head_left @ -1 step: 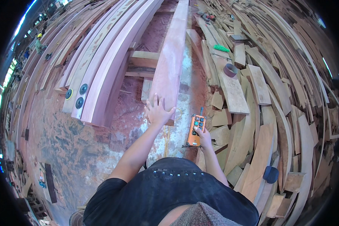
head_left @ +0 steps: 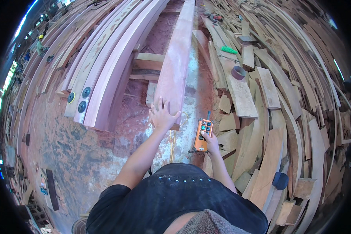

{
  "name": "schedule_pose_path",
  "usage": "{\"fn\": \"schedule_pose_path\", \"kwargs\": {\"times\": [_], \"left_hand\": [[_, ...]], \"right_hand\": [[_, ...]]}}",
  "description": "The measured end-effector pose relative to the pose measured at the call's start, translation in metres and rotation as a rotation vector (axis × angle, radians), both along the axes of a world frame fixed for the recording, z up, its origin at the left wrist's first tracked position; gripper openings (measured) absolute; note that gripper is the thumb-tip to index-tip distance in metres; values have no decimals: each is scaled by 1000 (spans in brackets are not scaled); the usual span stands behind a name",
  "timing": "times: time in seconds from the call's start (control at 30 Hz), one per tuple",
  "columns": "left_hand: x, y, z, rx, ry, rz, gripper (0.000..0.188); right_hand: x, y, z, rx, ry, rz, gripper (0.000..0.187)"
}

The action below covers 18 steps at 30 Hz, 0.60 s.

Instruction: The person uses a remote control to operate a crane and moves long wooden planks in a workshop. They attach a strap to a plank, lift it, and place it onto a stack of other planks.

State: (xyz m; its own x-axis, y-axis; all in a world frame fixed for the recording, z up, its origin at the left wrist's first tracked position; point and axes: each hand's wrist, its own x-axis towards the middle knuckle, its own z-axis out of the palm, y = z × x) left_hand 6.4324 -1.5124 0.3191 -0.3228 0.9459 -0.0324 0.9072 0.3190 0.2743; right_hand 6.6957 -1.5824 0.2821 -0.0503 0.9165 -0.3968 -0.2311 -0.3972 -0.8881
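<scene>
Held the left-hand grip (head_left: 163, 118) apart, with fingers spread and palm down, near the close end of a long, pinkish, square-edged timber beam (head_left: 173, 78); touched the top face without wrapping round it. Clamped the right-hand grip (head_left: 211, 143) on a flat, orange, handheld remote control (head_left: 199, 139) with dark buttons and a stubby black aerial, with the thumb over the lower keys. Could not tell pressing from mere resting there.

Found the beam straight ahead, running away from the body, with the remote control just to the right of its near end, apart from it. Saw thin yellow cords (head_left: 172, 146) below that end, and squared brown timber blocks (head_left: 149, 61) lying crosswise to its left.

Made out almost nothing changed from the picture just before: found both hands in the same poses, the beam along the same line and the remote control at the same tilt, with at most a very slight leftward shift of the left-hand grip. Took that to mean a steady stage of the work rather than a fresh step.

Had, farther left, a row of long, planed, pinkish timbers (head_left: 113, 74) with round black discs (head_left: 82, 106) on top; had, to the right, rough, pale boards (head_left: 238, 93) bearing a brown ring (head_left: 235, 75).
</scene>
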Motion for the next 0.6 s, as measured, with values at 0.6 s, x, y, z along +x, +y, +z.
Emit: {"fn": "schedule_pose_path", "kwargs": {"times": [0.6], "left_hand": [[-68,18,-7,88,58,46,95]], "right_hand": [[-9,40,-11,-3,32,73,28]]}}
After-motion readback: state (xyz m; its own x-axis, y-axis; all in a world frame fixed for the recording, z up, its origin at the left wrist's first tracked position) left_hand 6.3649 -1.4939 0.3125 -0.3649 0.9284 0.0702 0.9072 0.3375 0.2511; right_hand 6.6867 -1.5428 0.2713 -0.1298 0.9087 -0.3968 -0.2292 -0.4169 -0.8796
